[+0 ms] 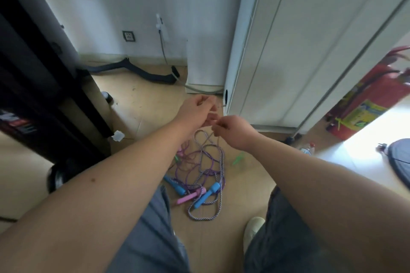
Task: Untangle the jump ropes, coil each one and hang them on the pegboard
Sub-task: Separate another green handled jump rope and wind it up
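Above the tan tiled floor (142, 104), my left hand (196, 109) and right hand (233, 131) pinch shut on a strand of the purple-and-white braided jump ropes (208, 162), whose blue and pink handles (195, 195) lie tangled below, nothing yet coiled or hung.

The red extinguisher (375, 93) is cut by the right edge, and both hands' fingertips blur together

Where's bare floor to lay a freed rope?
Bare tile lies left of the rope pile, between the black stand and the hose by the wall. Crowded: the pile between the knees, green handle to its right, bottle beyond.
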### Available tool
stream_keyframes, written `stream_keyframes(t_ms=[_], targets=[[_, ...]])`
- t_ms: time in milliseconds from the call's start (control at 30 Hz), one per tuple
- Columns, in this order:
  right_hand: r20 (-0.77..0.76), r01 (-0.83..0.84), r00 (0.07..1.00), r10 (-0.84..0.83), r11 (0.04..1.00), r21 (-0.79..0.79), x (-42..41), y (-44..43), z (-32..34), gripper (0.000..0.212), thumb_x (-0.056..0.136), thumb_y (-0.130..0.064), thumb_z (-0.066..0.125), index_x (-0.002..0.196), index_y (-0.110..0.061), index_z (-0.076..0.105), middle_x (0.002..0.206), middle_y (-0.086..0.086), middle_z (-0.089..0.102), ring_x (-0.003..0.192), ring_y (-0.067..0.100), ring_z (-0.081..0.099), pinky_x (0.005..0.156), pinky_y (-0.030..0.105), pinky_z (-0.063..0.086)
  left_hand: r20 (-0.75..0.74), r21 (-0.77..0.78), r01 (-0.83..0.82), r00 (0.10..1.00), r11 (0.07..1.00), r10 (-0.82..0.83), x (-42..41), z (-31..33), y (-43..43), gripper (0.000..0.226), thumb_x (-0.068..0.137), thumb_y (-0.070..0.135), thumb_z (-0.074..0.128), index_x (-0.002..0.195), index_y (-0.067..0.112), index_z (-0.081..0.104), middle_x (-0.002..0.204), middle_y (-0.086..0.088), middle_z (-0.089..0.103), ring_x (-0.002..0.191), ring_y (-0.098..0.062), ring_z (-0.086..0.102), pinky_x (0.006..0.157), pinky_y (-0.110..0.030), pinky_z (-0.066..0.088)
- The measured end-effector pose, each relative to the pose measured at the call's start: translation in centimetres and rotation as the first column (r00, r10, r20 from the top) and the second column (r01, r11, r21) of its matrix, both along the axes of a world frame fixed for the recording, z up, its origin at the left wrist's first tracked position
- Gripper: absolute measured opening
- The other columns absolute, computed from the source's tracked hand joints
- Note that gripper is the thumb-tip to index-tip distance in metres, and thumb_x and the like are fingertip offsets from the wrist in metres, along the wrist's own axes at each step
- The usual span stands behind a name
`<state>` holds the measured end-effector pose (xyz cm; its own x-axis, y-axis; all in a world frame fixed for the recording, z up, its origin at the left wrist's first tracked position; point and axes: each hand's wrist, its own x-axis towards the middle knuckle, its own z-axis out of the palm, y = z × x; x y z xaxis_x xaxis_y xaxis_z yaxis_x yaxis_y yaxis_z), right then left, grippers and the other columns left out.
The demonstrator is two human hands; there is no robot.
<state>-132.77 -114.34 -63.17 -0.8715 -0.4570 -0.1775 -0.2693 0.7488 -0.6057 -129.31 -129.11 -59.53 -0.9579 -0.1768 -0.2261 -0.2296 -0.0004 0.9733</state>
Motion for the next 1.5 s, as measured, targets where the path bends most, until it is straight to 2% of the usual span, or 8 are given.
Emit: stream_keyframes(t_ms=[267,633,800,900,1200,1267,1400,1500], targets=[[-0.168,0.135,0.969,-0.183,0.956,-0.262,1.9,0.1,7.2,0.034,0.103,-0.033,0.048,0.081,-0.02,0.07,0.065,-0.009,0.067,0.057,0.008,0.057,0.056,0.025,0.042,0.018,-0.007,0.186,0.982,0.982,-0.186,4.9,1.7,0.9,0.081,0.075,0.088,0.008,0.12,0.045,0.06,0.123,0.006,0.067,0.117,-0.017,0.058,0.1,-0.046,0.043],[0.201,0.284,0.958,-0.202,0.735,-0.615,1.0,0.1,11.0,0.029,0.107,-0.028,0.043,0.1,-0.014,0.067,0.07,0.004,0.075,0.073,0.019,0.074,0.083,0.037,0.058,-0.059,-0.414,0.207,0.966,0.887,-0.252,5.1,2.6,2.7,0.045,0.092,0.029,0.063,0.132,0.039,0.047,0.093,-0.001,0.067,0.081,-0.014,0.062,0.077,-0.032,0.051],[0.386,0.421,0.901,-0.195,0.608,-0.674,-0.3,1.9,12.2,0.028,0.107,-0.026,0.041,0.105,-0.008,0.063,0.052,-0.002,0.037,0.041,0.014,0.034,0.044,0.03,0.046,0.204,-0.76,0.384,0.907,0.524,-0.369,5.3,3.4,1.0,0.026,0.1,0.028,0.047,0.108,0.026,0.072,0.08,0.012,0.067,0.074,-0.011,0.063,0.071,-0.029,0.052],[0.265,0.328,0.94,-0.214,0.78,-0.533,-1.1,3.3,11.9,0.027,0.103,-0.029,0.047,0.1,-0.012,0.068,0.053,-0.004,0.038,0.041,0.013,0.03,0.04,0.022,0.027,0.297,-0.828,0.409,0.9,0.384,-0.32,5.4,3.4,-0.7,0.028,0.1,0.033,0.049,0.113,0.022,0.072,0.097,0.003,0.072,0.083,-0.012,0.063,0.08,-0.03,0.053],[0.103,-0.144,0.984,0.148,0.988,-0.05,-1.0,1.1,10.2,0.052,0.083,-0.055,0.073,0.126,-0.028,0.062,0.114,-0.005,0.069,0.083,0.011,0.063,0.068,0.025,0.054,0.011,-0.322,-0.031,0.999,0.946,0.037,3.0,4.2,-1.6,0.014,0.1,0.028,0.059,0.103,0.022,0.07,0.101,-0.004,0.071,0.085,-0.021,0.074,0.074,-0.045,0.063],[0.111,-0.219,0.97,0.218,0.976,-0.007,-1.0,-0.6,9.1,0.063,0.078,-0.052,0.078,0.133,-0.028,0.059,0.124,-0.006,0.066,0.102,0.015,0.066,0.089,0.032,0.055,-0.026,-0.215,-0.064,0.998,0.975,0.06,1.7,5.0,-1.1,0.011,0.098,0.025,0.061,0.094,0.023,0.071,0.098,-0.004,0.072,0.086,-0.024,0.074,0.075,-0.047,0.063],[0.139,-0.205,0.967,0.213,0.977,-0.065,-1.8,-2.8,7.3,0.008,0.092,-0.03,0.065,0.09,-0.022,0.066,0.083,-0.001,0.072,0.056,0.008,0.059,0.05,0.019,0.046,-0.092,-0.197,-0.069,0.994,0.978,0.051,-0.6,5.3,-1.3,0.01,0.093,0.023,0.067,0.087,0.024,0.075,0.09,0.0,0.075,0.091,-0.02,0.072,0.085,-0.042,0.061],[0.117,-0.114,0.985,0.127,0.987,-0.115,-3.2,-3.4,6.6,0.024,0.1,-0.028,0.052,0.086,-0.019,0.069,0.073,-0.002,0.07,0.052,0.011,0.055,0.055,0.026,0.047,-0.118,-0.235,-0.055,0.993,0.97,0.028,-1.5,5.0,-2.2,0.016,0.091,0.022,0.069,0.107,0.022,0.07,0.105,0.0,0.07,0.098,-0.016,0.067,0.086,-0.034,0.059]])
